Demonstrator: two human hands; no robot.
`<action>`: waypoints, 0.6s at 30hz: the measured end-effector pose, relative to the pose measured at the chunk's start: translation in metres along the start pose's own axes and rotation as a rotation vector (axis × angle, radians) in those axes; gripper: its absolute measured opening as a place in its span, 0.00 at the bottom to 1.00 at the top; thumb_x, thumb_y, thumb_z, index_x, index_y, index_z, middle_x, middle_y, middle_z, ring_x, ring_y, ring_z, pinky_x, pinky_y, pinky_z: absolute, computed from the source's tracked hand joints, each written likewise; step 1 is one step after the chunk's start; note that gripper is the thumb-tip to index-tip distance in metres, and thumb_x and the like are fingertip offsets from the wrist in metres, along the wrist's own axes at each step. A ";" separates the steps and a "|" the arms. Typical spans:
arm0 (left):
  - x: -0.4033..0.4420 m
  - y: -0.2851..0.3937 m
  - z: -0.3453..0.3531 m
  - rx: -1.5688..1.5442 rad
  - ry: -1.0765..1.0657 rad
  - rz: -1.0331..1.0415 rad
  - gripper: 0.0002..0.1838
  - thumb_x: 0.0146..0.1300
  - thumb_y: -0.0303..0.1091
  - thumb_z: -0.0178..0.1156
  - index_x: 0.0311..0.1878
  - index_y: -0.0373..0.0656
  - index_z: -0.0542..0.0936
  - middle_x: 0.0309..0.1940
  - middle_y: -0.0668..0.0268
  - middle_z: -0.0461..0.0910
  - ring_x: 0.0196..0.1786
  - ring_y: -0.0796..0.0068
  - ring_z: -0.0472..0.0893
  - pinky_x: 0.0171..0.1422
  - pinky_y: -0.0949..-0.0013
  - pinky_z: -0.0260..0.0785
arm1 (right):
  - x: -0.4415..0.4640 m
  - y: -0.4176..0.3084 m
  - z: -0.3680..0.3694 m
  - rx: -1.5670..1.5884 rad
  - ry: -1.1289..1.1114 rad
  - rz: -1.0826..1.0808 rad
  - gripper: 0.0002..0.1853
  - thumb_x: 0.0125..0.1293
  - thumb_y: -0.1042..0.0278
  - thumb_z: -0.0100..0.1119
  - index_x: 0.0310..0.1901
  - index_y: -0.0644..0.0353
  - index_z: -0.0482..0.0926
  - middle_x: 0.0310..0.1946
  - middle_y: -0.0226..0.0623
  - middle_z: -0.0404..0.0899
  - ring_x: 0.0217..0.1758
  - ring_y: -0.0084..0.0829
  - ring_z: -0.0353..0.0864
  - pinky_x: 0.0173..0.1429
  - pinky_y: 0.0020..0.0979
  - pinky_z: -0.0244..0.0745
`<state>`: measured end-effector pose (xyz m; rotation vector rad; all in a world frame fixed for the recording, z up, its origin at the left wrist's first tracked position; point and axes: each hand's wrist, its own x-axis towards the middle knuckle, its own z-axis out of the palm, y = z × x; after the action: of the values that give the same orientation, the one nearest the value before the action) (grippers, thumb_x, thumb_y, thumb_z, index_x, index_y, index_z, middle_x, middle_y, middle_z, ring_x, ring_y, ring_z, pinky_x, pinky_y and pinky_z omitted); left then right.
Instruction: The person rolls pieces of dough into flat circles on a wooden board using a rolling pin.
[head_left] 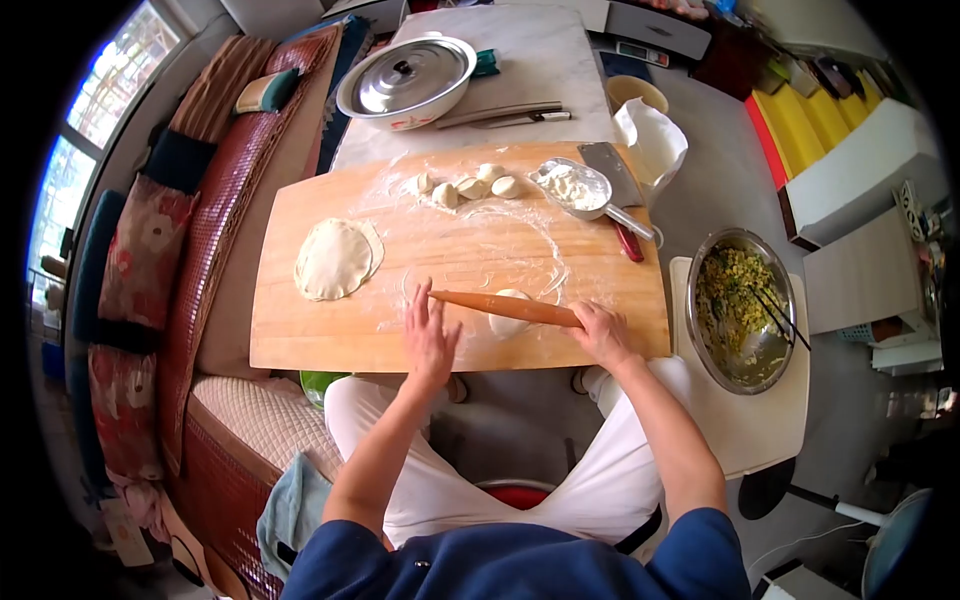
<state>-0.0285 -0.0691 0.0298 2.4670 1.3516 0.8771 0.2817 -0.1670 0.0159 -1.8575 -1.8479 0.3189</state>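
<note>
A wooden rolling pin (470, 299) lies across a small flattened piece of dough (507, 326) near the front of the wooden board (300, 345). My right hand (600, 335) is closed around the pin's right end. At its left tip, my left hand (430, 340) has its fingers stretched out; whether they touch the pin I cannot tell. Thin rolled dough rounds (335, 260) are stacked on the board's left side. Several small dough balls (470, 187) sit toward the back, beside a metal scoop (575, 187) of flour.
A cleaver (608, 170) with a red handle lies at the board's back right. Behind the board stands a lidded basin (405, 85), with knives (520, 117) nearby. To the right, a steel bowl (740, 372) holds chopped filling and chopsticks. A sofa (215, 230) runs along the left.
</note>
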 end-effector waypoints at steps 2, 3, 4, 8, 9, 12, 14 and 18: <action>-0.014 0.004 0.001 0.098 -0.082 -0.006 0.22 0.63 0.31 0.63 0.60 0.39 0.73 0.69 0.55 0.68 0.75 0.49 0.63 0.78 0.51 0.55 | 0.008 0.000 0.004 -0.045 0.015 -0.064 0.19 0.54 0.55 0.73 0.44 0.53 0.78 0.40 0.34 0.81 0.47 0.43 0.82 0.45 0.45 0.75; -0.014 0.001 0.002 0.043 -0.092 -0.085 0.21 0.62 0.32 0.64 0.57 0.40 0.74 0.66 0.55 0.69 0.72 0.49 0.65 0.76 0.51 0.57 | 0.013 0.003 0.005 -0.089 0.016 -0.097 0.19 0.54 0.56 0.73 0.44 0.53 0.79 0.40 0.33 0.81 0.47 0.42 0.82 0.46 0.44 0.75; -0.010 0.000 -0.002 -0.011 -0.106 -0.160 0.20 0.61 0.33 0.66 0.55 0.40 0.74 0.63 0.55 0.71 0.70 0.50 0.67 0.75 0.52 0.59 | 0.017 0.009 0.006 -0.131 0.020 -0.125 0.19 0.54 0.56 0.73 0.45 0.53 0.79 0.41 0.33 0.81 0.48 0.42 0.82 0.47 0.44 0.75; -0.014 0.000 0.006 -0.109 -0.187 -0.149 0.25 0.54 0.37 0.72 0.54 0.42 0.75 0.56 0.54 0.74 0.61 0.51 0.72 0.69 0.52 0.65 | 0.015 0.028 0.008 -0.046 0.073 -0.111 0.20 0.54 0.59 0.73 0.47 0.53 0.80 0.42 0.34 0.82 0.50 0.42 0.81 0.51 0.43 0.75; -0.011 0.011 0.016 -0.124 -0.212 -0.080 0.28 0.53 0.38 0.73 0.57 0.42 0.76 0.57 0.55 0.74 0.62 0.51 0.71 0.69 0.52 0.65 | 0.011 0.028 0.006 0.019 0.088 -0.018 0.19 0.57 0.59 0.72 0.48 0.54 0.79 0.42 0.37 0.83 0.48 0.44 0.82 0.50 0.44 0.76; 0.007 0.041 0.035 -0.107 -0.272 0.169 0.39 0.47 0.41 0.77 0.65 0.46 0.74 0.62 0.57 0.73 0.65 0.52 0.70 0.71 0.53 0.64 | 0.004 0.031 0.018 0.178 0.122 0.251 0.20 0.60 0.57 0.71 0.49 0.56 0.79 0.41 0.41 0.84 0.44 0.48 0.83 0.47 0.45 0.77; 0.031 0.037 0.048 -0.152 -0.335 0.302 0.45 0.43 0.43 0.78 0.68 0.49 0.73 0.64 0.60 0.73 0.66 0.52 0.69 0.73 0.53 0.64 | 0.003 0.031 0.019 0.107 0.168 0.211 0.20 0.62 0.54 0.70 0.49 0.57 0.79 0.39 0.44 0.84 0.40 0.49 0.83 0.42 0.45 0.76; 0.062 0.007 0.063 -0.271 -0.548 0.382 0.48 0.38 0.48 0.79 0.68 0.51 0.74 0.65 0.64 0.73 0.67 0.52 0.68 0.74 0.50 0.62 | 0.001 0.033 0.024 0.050 0.234 0.125 0.20 0.61 0.53 0.70 0.48 0.56 0.79 0.38 0.43 0.84 0.39 0.49 0.83 0.40 0.45 0.76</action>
<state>0.0383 -0.0150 0.0073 2.5123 0.5554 0.3571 0.2982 -0.1606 -0.0211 -1.8922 -1.5590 0.1799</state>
